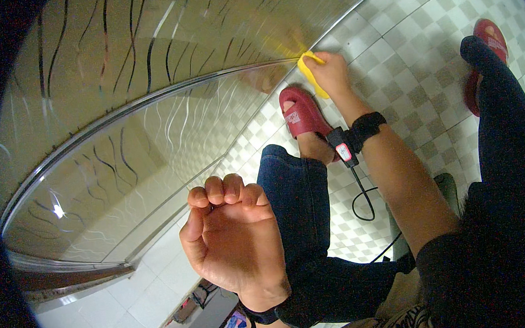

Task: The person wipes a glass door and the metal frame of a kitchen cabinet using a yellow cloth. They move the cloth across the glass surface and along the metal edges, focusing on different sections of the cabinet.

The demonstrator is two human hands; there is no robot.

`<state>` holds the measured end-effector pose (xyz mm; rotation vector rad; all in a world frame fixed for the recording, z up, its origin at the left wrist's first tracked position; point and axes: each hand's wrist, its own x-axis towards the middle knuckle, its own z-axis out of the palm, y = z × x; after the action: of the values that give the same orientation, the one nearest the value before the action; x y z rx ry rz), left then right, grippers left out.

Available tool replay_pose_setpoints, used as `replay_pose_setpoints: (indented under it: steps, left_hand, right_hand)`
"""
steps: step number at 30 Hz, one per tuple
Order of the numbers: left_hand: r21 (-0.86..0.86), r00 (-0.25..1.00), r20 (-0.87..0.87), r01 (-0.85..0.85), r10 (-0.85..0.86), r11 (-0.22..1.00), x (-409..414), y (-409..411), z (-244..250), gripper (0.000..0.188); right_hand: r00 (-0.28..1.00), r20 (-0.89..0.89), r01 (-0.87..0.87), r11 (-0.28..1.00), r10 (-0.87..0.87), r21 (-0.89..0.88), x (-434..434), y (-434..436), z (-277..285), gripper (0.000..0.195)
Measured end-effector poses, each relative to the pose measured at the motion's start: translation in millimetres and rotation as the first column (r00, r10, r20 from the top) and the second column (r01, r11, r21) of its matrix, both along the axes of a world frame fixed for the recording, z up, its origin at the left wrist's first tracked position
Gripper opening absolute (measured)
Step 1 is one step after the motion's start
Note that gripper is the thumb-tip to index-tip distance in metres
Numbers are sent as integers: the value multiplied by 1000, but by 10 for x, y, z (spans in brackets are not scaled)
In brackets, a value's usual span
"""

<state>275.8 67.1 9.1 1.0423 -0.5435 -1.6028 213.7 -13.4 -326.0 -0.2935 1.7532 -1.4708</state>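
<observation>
My right hand (329,74) grips a folded yellow cloth (313,77). The cloth is at the low end of a curved metal trim strip (153,96), by the bottom edge of a glossy panel (106,41) with a wavy line pattern. A yellow reflection shows in the panel above the cloth. My left hand (236,236) is raised nearer the camera, palm up, with its fingers loosely curled and nothing visible in it. Below the trim lies a second patterned glossy surface (118,176).
Checkered floor tiles (410,90) spread to the right. Red slippers (302,111) are on my feet, and my jeans-clad knee (293,198) is beside the left hand. A black wrist strap (369,126) carries a connector and a looping cable (362,192). White tiles (116,312) are at lower left.
</observation>
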Motion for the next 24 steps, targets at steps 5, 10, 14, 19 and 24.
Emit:
replay_pose_setpoints:
  steps: [5, 10, 14, 19, 24]
  left_hand:
    - [-1, 1000, -7, 14, -14, 1000, 54, 23, -26, 12]
    - [-17, 1000, -5, 11, -11, 1000, 50, 50, 36, 13]
    - [-43, 1000, -27, 4, -6, 999, -31, 40, 96, 14]
    - [-16, 998, -63, 10, -11, 1000, 122, 41, -67, 14]
    - [-20, 999, -35, -22, 22, 1000, 22, 31, 153, 14]
  right_hand:
    - [958, -254, -97, 985, 132, 146, -91, -43, 125, 30]
    - [961, -258, -51, 981, 100, 188, -18, -103, 126, 31]
    - [894, -447, 137, 940, 18, 313, -48, -211, -292, 42]
    - [931, -352, 205, 933, -94, 294, -1357, 10, -494, 38]
    - [71, -853, -132, 853, 517, 505, -1252, 13, -417, 33]
